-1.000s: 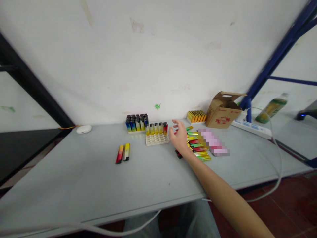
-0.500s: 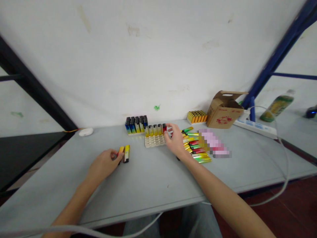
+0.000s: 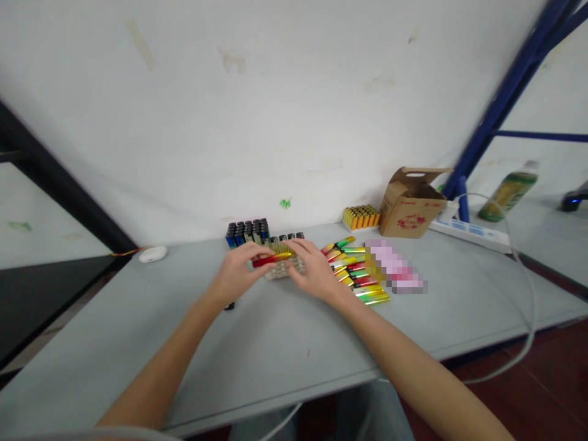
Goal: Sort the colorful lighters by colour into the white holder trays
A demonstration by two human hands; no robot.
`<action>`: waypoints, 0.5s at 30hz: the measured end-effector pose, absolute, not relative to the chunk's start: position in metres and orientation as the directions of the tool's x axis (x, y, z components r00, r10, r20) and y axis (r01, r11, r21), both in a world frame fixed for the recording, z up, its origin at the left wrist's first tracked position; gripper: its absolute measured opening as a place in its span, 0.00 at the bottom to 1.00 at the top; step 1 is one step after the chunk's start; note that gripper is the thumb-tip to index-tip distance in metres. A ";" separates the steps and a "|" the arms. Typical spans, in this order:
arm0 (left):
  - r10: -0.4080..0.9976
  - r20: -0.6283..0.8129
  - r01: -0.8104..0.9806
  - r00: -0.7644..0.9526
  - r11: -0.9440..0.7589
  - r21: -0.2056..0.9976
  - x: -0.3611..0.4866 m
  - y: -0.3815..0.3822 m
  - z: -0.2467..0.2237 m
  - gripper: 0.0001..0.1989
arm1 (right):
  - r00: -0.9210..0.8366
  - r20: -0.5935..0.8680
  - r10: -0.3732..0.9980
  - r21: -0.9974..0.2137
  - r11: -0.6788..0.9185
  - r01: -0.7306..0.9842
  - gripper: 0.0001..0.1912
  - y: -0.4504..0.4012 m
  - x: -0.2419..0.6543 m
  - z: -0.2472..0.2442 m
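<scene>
A red-and-yellow lighter (image 3: 271, 260) lies nearly level in the air between my two hands. My left hand (image 3: 239, 272) is closed on its red end, thumb below and fingers above. Around its yellow end, the fingers and thumb of my right hand (image 3: 312, 266) are curled. Just behind and below is a pale tray (image 3: 278, 271) with round holes, its back row holding several upright lighters (image 3: 283, 239); my hands cover part of it. One dark lighter end (image 3: 229, 305) shows on the table under my left wrist.
Behind my left hand stands a full block of blue lighters (image 3: 247, 231). Loose colored lighters (image 3: 361, 275) lie right of my right hand, beside a blurred pink item (image 3: 395, 263). Farther back are a yellow-orange lighter block (image 3: 361, 217), a cardboard box (image 3: 410, 208) and a power strip (image 3: 471, 236).
My left hand has moved right and up from the table with a lighter, meeting my right hand over the tray. My right hand has left the red lighter's spot in the back row.
</scene>
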State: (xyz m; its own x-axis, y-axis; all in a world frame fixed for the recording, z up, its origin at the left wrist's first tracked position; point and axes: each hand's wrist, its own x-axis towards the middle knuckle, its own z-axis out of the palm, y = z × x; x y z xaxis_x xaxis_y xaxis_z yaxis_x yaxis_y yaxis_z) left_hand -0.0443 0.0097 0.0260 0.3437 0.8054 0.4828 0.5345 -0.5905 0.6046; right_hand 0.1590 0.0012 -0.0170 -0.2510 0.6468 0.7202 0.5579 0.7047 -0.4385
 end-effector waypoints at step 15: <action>0.980 0.149 -0.244 0.129 -0.115 0.963 0.006 0.012 -0.014 0.24 | -0.489 0.344 0.802 -0.869 0.469 0.158 0.18 0.004 0.151 -0.029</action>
State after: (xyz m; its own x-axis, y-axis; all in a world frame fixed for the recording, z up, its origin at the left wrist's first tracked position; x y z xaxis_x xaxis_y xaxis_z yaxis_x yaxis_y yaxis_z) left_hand 0.0056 0.0123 -0.0140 0.1288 0.9804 0.1493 -0.2441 -0.1146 0.9630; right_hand 0.1508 0.0043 -0.0287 -0.4893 0.8016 0.3435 0.1576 0.4687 -0.8692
